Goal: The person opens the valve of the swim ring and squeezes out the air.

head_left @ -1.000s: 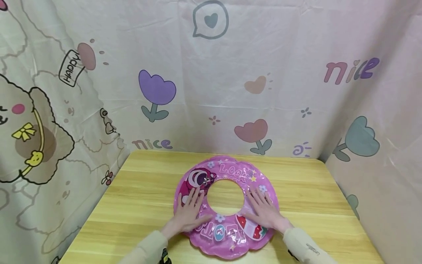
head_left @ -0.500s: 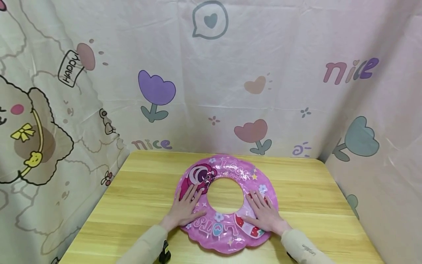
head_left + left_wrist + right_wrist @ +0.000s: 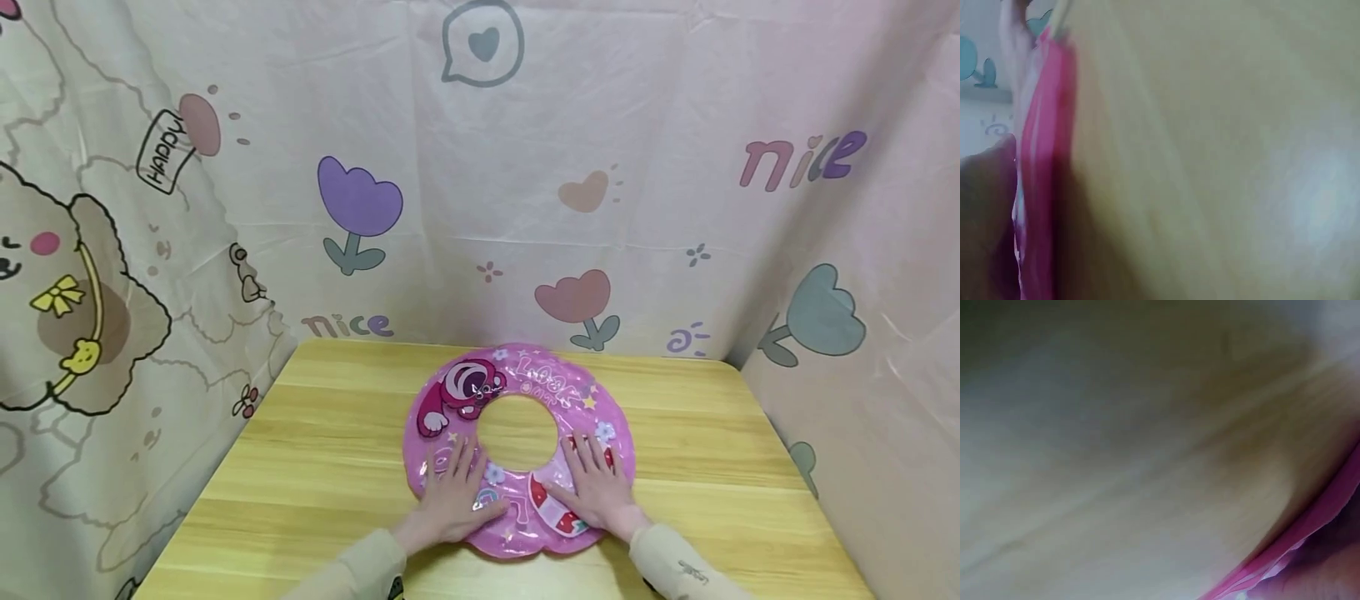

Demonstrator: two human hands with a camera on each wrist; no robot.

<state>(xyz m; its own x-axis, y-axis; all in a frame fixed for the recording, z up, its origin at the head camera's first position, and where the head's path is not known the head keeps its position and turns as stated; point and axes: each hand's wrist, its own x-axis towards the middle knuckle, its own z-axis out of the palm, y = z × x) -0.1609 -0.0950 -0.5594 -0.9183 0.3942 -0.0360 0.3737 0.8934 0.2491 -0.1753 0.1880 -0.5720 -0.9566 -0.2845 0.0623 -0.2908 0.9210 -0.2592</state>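
A pink inflatable swim ring (image 3: 517,533) lies on the wooden table in the head view, printed with a bear, lettering, flowers and a strawberry slice. My left hand (image 3: 453,498) rests spread on its near left part, fingers straight, over the lettering. On the near right part lies my right hand (image 3: 600,490), also flat with straight fingers, beside the strawberry print. The left wrist view shows the ring's pink side (image 3: 1041,162) edge-on, with part of a hand pressed to it. In the right wrist view only a strip of pink edge (image 3: 1310,531) shows, blurred.
The light wooden table (image 3: 300,467) extends to both sides of the ring. A patterned cloth (image 3: 465,167) hangs behind it, and more cloth (image 3: 885,417) hangs along the left and right sides.
The ring has turned slightly clockwise and shifted a little away from me. My left hand has slid from the bear print towards the near lettering; my right hand has stayed nearly in place.
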